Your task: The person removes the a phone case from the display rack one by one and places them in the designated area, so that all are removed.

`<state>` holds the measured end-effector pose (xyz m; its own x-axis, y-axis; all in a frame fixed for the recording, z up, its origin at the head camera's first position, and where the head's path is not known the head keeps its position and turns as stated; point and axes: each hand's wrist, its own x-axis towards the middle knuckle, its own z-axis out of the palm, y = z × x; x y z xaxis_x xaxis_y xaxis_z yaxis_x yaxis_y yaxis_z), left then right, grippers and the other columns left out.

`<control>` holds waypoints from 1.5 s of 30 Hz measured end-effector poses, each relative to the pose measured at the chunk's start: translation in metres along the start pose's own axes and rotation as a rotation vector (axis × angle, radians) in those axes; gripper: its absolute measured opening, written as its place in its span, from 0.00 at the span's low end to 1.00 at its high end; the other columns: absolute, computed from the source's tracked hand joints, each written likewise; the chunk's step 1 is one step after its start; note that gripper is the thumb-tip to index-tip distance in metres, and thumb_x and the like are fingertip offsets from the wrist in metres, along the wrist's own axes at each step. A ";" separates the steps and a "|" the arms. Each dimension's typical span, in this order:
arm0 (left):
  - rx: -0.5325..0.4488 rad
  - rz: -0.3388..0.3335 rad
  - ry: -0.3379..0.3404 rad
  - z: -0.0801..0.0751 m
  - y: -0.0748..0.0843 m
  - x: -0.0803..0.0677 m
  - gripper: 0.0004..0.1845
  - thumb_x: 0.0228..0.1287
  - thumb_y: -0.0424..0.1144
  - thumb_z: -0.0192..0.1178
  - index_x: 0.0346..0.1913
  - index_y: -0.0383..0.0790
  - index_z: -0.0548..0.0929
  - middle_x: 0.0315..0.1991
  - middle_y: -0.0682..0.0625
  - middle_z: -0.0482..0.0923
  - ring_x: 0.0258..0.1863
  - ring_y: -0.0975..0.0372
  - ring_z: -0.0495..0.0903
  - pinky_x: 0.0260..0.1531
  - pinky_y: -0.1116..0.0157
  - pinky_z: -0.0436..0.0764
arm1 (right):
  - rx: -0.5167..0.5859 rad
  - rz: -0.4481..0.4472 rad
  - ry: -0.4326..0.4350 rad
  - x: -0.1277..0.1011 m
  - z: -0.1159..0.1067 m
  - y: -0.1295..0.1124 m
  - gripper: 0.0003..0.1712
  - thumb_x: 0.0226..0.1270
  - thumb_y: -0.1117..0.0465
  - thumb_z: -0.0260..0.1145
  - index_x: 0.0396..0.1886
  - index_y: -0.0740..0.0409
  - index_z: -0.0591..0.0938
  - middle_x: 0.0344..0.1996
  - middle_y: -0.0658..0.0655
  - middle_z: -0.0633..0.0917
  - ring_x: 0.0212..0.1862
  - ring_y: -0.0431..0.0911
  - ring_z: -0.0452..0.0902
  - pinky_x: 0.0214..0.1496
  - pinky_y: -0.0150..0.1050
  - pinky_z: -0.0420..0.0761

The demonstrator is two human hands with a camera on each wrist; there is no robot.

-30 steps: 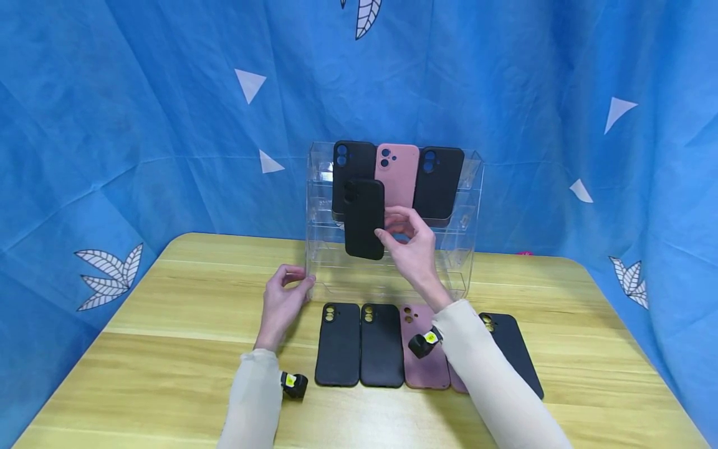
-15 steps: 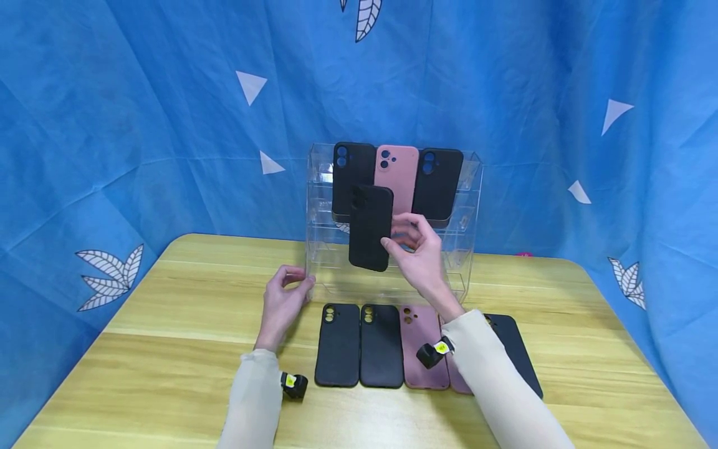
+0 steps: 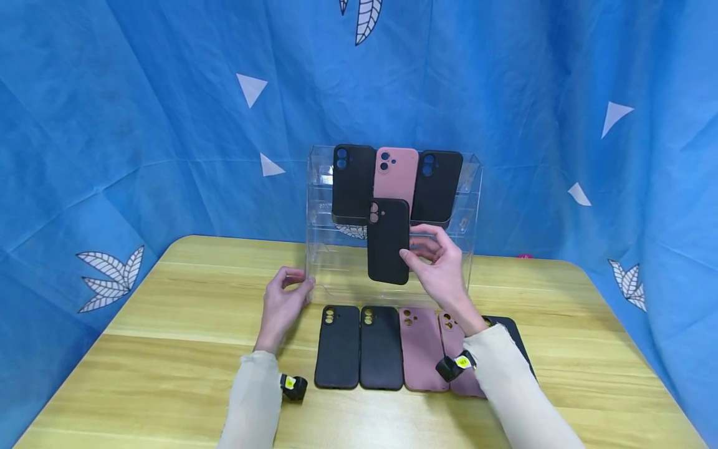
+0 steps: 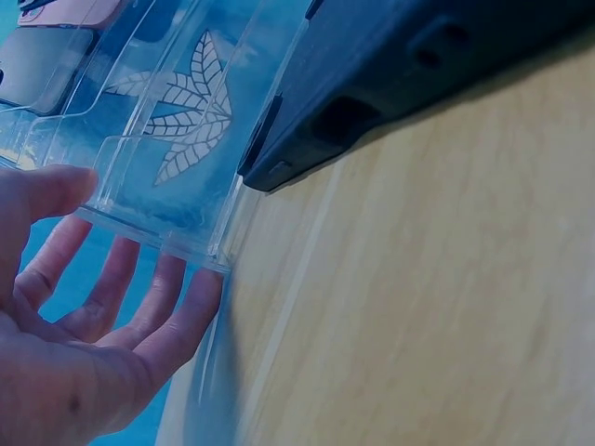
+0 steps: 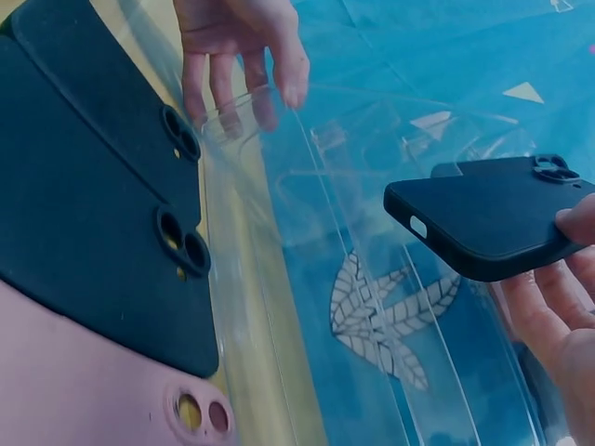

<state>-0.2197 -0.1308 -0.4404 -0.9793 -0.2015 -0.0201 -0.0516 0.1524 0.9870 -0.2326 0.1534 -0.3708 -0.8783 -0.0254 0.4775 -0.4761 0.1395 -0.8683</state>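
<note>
My right hand [image 3: 440, 265] pinches a black phone case [image 3: 388, 242] at its right edge, thumb in front and fingers behind. The case is upright, camera cutouts at top left, before a clear tiered display rack [image 3: 336, 274]. In the right wrist view the held case [image 5: 483, 218] appears apart from the lower tiers. At the rack's left side, my left hand [image 3: 283, 305] grips the clear edge; the left wrist view has thumb [image 4: 65, 190] and fingers on opposite faces. On the top tier stand a black case [image 3: 352, 187], a pink case [image 3: 396, 174] and another black case [image 3: 439, 187].
In front of the rack lie two black cases [image 3: 382, 349], two pink cases [image 3: 423, 349] and a black case [image 3: 513, 333], partly under my right sleeve. The wooden table [image 3: 168, 349] meets a blue curtain [image 3: 168, 125] behind.
My right hand has moved right and down with the black case, drawing it from before the left top-tier case to below the pink one. The left hand stays at the rack's side.
</note>
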 end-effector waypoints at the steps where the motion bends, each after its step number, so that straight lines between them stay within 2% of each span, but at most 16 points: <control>1: -0.001 0.001 -0.001 0.000 0.000 0.000 0.15 0.68 0.41 0.67 0.52 0.40 0.79 0.56 0.41 0.81 0.42 0.51 0.85 0.41 0.63 0.87 | -0.007 0.009 0.003 -0.001 -0.002 0.000 0.25 0.64 0.75 0.70 0.61 0.63 0.77 0.44 0.71 0.87 0.39 0.33 0.87 0.37 0.32 0.89; 12: -0.013 0.001 -0.009 0.000 -0.001 0.000 0.14 0.69 0.40 0.66 0.53 0.39 0.79 0.56 0.40 0.80 0.44 0.50 0.84 0.44 0.59 0.89 | -0.036 0.060 0.021 -0.014 -0.021 0.003 0.26 0.64 0.75 0.69 0.61 0.62 0.77 0.39 0.50 0.87 0.40 0.34 0.88 0.41 0.32 0.89; 18: -0.013 0.004 0.001 0.001 -0.001 0.001 0.14 0.68 0.39 0.66 0.52 0.39 0.79 0.56 0.40 0.80 0.45 0.50 0.84 0.44 0.60 0.89 | -0.064 0.079 0.024 -0.023 -0.030 0.006 0.26 0.65 0.75 0.68 0.62 0.62 0.76 0.37 0.43 0.86 0.40 0.33 0.87 0.46 0.28 0.87; 30: 0.009 -0.001 0.001 0.000 0.000 0.000 0.15 0.68 0.41 0.66 0.53 0.40 0.79 0.57 0.42 0.81 0.44 0.51 0.85 0.42 0.63 0.88 | -0.097 0.067 0.063 -0.035 -0.052 0.009 0.26 0.60 0.79 0.67 0.59 0.67 0.77 0.34 0.40 0.87 0.35 0.34 0.86 0.43 0.27 0.87; 39: 0.013 -0.004 0.003 0.000 0.000 0.000 0.15 0.68 0.41 0.66 0.53 0.40 0.79 0.56 0.42 0.80 0.45 0.51 0.84 0.42 0.62 0.88 | -0.100 0.122 0.129 -0.044 -0.065 0.010 0.26 0.57 0.81 0.67 0.57 0.68 0.78 0.33 0.40 0.87 0.34 0.35 0.85 0.40 0.25 0.86; 45: 0.013 -0.002 0.010 0.001 0.000 0.000 0.15 0.68 0.41 0.67 0.52 0.40 0.79 0.56 0.42 0.81 0.44 0.51 0.84 0.41 0.63 0.87 | -0.064 0.179 0.150 -0.054 -0.077 0.014 0.26 0.57 0.81 0.67 0.56 0.65 0.79 0.32 0.41 0.88 0.33 0.34 0.85 0.39 0.25 0.86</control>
<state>-0.2199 -0.1301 -0.4402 -0.9771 -0.2116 -0.0207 -0.0565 0.1644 0.9848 -0.1880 0.2330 -0.3981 -0.9298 0.1522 0.3352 -0.3050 0.1915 -0.9329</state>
